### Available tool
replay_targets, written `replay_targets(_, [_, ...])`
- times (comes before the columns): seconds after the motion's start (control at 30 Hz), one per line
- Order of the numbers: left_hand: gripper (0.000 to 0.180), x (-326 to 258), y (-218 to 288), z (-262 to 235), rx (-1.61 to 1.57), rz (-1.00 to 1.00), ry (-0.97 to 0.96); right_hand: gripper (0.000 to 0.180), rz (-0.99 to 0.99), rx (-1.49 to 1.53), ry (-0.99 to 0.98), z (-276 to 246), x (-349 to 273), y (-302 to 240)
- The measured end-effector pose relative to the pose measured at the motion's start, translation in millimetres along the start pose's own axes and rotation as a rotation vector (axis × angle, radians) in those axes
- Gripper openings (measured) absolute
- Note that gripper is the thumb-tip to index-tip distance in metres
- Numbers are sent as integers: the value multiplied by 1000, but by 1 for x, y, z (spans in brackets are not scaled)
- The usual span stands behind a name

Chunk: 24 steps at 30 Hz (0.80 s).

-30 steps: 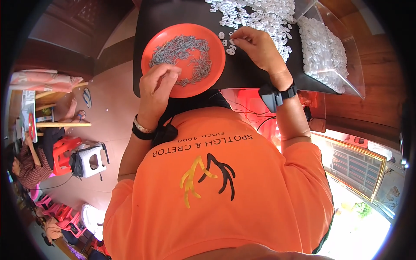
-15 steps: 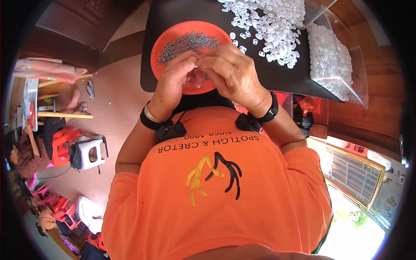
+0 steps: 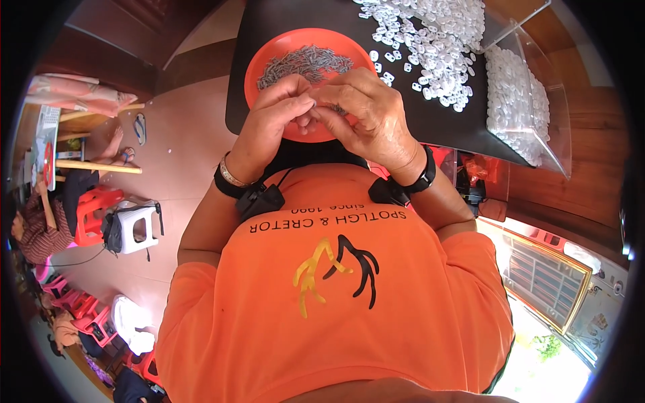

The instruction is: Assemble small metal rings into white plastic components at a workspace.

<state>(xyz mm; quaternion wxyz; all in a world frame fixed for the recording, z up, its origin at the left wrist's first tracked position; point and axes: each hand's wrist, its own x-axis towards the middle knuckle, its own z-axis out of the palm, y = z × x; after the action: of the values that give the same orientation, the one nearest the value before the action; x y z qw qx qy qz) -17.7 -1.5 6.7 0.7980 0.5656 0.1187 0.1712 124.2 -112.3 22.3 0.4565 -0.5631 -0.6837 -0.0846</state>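
My left hand (image 3: 275, 117) and my right hand (image 3: 366, 114) meet fingertip to fingertip above the near rim of an orange plate (image 3: 259, 64). Between the fingers they pinch a small part that is mostly hidden; I cannot tell which kind it is. The plate holds a heap of small grey metal pieces (image 3: 306, 62). To its right, several small white plastic pieces (image 3: 437, 47) lie scattered on the black table (image 3: 443, 121). Both wrists wear black bands.
A clear plastic box (image 3: 521, 101) filled with white pieces stands at the table's right edge. At the left, on the tiled floor, are a white stool (image 3: 134, 225), red plastic chairs (image 3: 94, 208) and seated people (image 3: 40, 228). A window grille (image 3: 544, 279) shows at the lower right.
One second ago my hands were apart, the left on the orange plate and the right among the white pieces. They have come together in front of me over the plate's near rim.
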Motion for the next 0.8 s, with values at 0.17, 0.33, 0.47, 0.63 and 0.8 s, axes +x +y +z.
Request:
replay_targets(0.17, [16, -4, 1, -6, 55, 22, 29, 18, 27, 4, -26, 5, 6, -4])
replay_targets(0.33, [17, -10, 4, -20, 118, 77, 160, 14, 83, -114, -199, 0, 11, 13])
replay_targets(0.47, [17, -16, 7, -28, 131, 129, 212, 15, 119, -196, -498, 3, 5, 20])
replay_targets(0.63, [17, -22, 4, -30, 109, 106, 238, 8, 62, -266, -550, 14, 4, 22])
replay_targets(0.8, [17, -25, 5, -31, 123, 79, 267, 7, 24, -364, -495, 22, 1, 37])
